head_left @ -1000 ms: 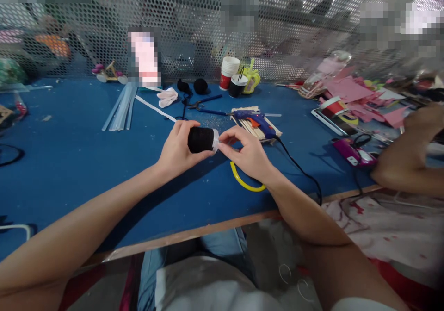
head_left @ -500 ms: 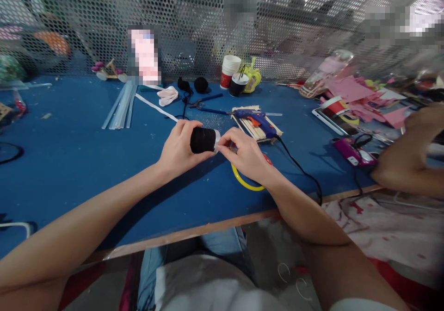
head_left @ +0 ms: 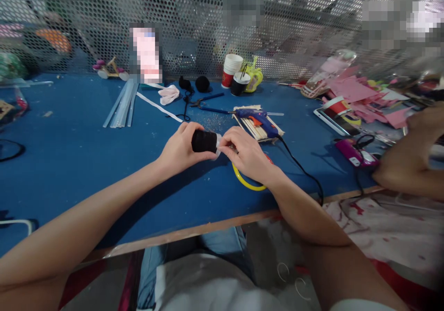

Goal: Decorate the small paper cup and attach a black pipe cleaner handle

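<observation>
My left hand (head_left: 181, 147) is wrapped round a paper cup (head_left: 204, 141) covered in black yarn, held on its side above the table with its white end to the right. At that white end, thumb and fingertips of my right hand (head_left: 243, 151) are pinched together against the edge. Whether they also grip a thin strip there cannot be made out. A white ribbon (head_left: 157, 106) runs from behind my left hand back to a folded pale pink bundle (head_left: 169, 95). Under my right wrist lies a yellow ring (head_left: 249, 183), partly hidden, with something red beside it.
A blue glue gun (head_left: 258, 119) rests on a stick mat (head_left: 250, 128), its cord trailing right. Behind are pliers (head_left: 208, 98), black yarn balls (head_left: 201, 84), stacked cups (head_left: 231, 68) and glue sticks (head_left: 123, 102). Another person's arm (head_left: 409, 153) is at right, near a phone (head_left: 335, 122).
Both hands stay at the cup in nearly the same pose. The cup's white end shows slightly more below the right fingertips; the whole view has shifted a little.
</observation>
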